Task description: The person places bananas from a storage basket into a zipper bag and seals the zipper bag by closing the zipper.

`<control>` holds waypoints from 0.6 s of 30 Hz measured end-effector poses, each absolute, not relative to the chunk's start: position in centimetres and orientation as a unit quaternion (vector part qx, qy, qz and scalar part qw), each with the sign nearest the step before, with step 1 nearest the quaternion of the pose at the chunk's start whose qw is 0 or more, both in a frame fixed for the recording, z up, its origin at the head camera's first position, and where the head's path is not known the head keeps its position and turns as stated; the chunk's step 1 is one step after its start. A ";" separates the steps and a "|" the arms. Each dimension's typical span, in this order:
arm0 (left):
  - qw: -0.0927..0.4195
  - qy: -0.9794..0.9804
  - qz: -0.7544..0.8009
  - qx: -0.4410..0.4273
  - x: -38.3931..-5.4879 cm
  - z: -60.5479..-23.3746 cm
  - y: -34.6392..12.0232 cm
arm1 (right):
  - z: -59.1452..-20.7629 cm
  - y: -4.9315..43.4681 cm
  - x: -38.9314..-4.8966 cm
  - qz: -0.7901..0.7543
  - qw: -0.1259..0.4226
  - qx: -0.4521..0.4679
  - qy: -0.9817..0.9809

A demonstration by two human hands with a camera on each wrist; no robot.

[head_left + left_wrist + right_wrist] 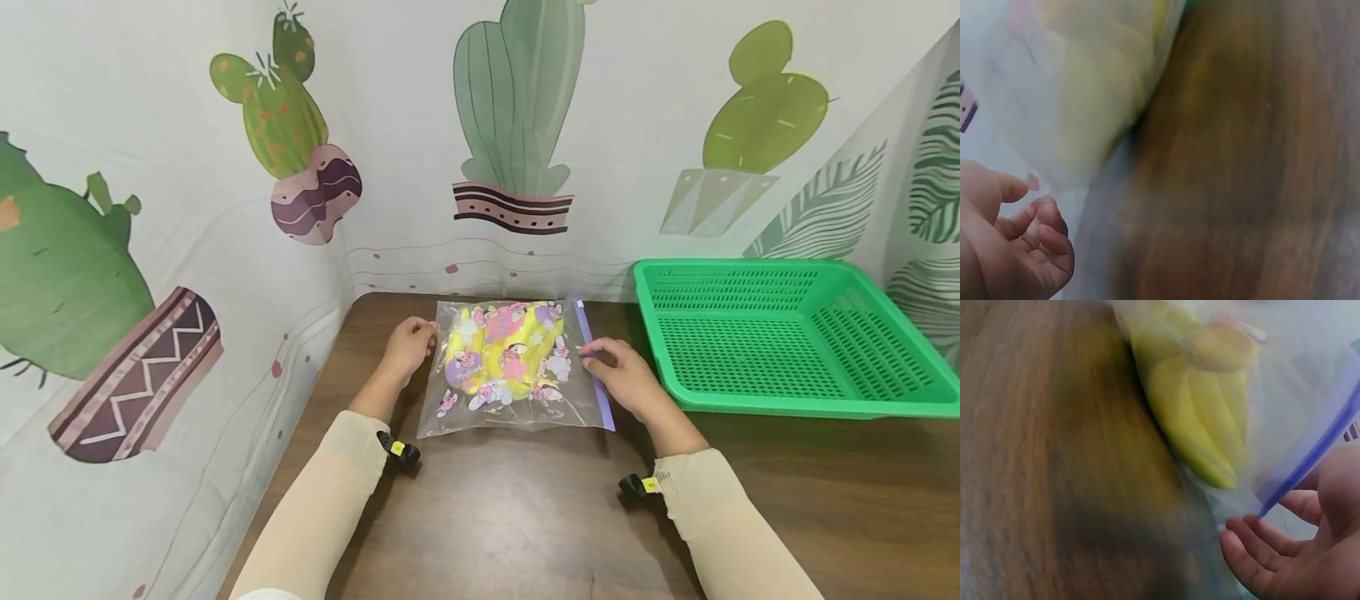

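Note:
A clear zip bag point(517, 417), printed with pink and purple cartoon figures and edged with a purple zip strip point(595, 367), spans the space between both hands. Through the plastic show yellow, banana-shaped things point(1194, 412). At the bag's left edge, my left hand point(412, 342) pinches the plastic near the far corner, its fingers curled. My right hand point(618, 371) grips the zip strip on the opposite side between thumb and fingers. Both wrist views have the bag point(1079, 112) at a slant close over the brown table point(1241, 156), partly blurred.
To the right on the table sits a green perforated plastic basket point(817, 404). Behind the table hangs a white cloth point(405, 125) printed with cacti, which also runs down the left side.

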State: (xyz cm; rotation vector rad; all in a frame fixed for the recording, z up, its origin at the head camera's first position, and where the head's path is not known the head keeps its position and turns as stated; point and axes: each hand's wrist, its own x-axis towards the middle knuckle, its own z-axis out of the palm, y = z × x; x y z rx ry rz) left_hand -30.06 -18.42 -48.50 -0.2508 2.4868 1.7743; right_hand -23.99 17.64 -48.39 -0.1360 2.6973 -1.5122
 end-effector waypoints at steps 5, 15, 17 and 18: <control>0.018 0.816 0.576 -0.046 -29.4 -47.2 -17.8 | -47.6 17.3 -23.7 -0.479 0.012 -0.073 0.875; -0.020 0.862 0.504 0.043 -25.8 -42.9 -14.5 | -45.3 16.8 -22.5 -0.481 0.007 -0.102 0.871; -0.025 0.865 0.498 0.060 -25.2 -42.2 -13.9 | -44.9 16.6 -22.2 -0.481 0.004 -0.106 0.870; -0.029 0.864 0.498 0.067 -25.0 -41.9 -13.6 | -44.7 16.6 -22.1 -0.482 0.001 -0.108 0.869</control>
